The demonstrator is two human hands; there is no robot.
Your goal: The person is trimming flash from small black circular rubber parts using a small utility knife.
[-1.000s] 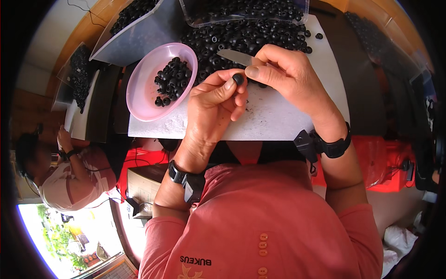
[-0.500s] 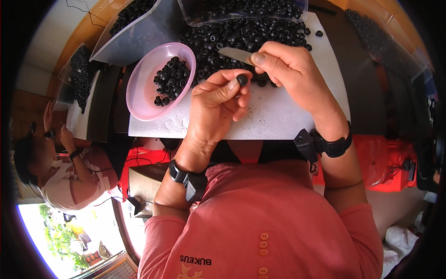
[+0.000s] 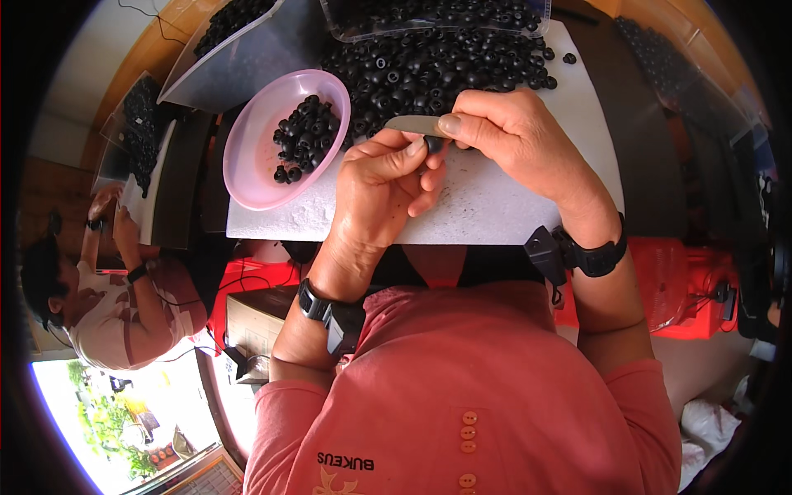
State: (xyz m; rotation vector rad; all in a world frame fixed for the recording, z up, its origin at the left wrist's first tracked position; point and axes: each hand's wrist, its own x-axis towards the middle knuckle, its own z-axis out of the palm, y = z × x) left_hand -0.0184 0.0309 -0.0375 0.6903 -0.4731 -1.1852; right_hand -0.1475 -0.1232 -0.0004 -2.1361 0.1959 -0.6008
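Two hands meet over a white board [image 3: 495,206]: left hand [image 3: 384,186] pinches a black ring [image 3: 434,143]; right hand [image 3: 516,136] grips a grey blade [image 3: 412,124] against it. Ring pile [image 3: 429,70] at 12 o'clock; pink bowl [image 3: 256,165] at 10.

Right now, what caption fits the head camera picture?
Two hands, left hand and right hand, pinch a small black ring beside a pink bowl.

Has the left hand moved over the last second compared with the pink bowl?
Yes. The left hand has lifted its small black piece slightly up toward the blade, while the pink bowl stayed put.
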